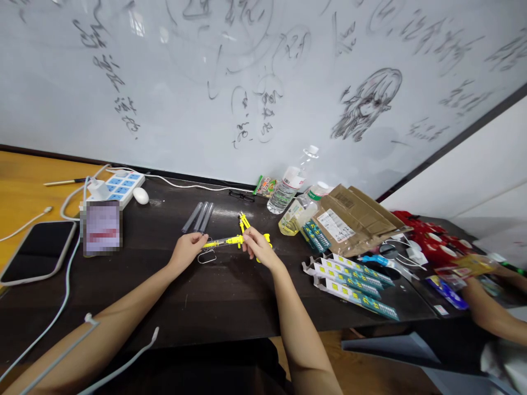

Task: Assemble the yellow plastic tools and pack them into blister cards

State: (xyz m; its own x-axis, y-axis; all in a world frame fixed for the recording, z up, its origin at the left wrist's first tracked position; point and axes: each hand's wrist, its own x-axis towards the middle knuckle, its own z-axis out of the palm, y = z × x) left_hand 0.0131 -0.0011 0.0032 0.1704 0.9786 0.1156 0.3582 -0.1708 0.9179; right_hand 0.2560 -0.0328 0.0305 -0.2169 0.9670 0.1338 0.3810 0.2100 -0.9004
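Note:
My left hand (187, 253) pinches the left end of a slim clear tube with yellow fittings, which looks like a spring scale (224, 242). My right hand (260, 248) has its fingers closed around the yellow right end of the same piece. The scale lies level between both hands, just above the dark table. Bent wire hooks (207, 258) show just below it, beside the left fingertips. Slim yellow parts (244, 221) lie behind my right hand. Several clear plastic tubes (198, 217) rest behind my left hand.
Several printed boxes (354, 288), a cardboard parcel (349, 219) and two bottles (288, 189) stand to the right. A power strip (123, 188), a phone (37, 252), a white mouse-shaped object (140, 196) and cables are left. Another person's arm (494, 312) reaches in at far right.

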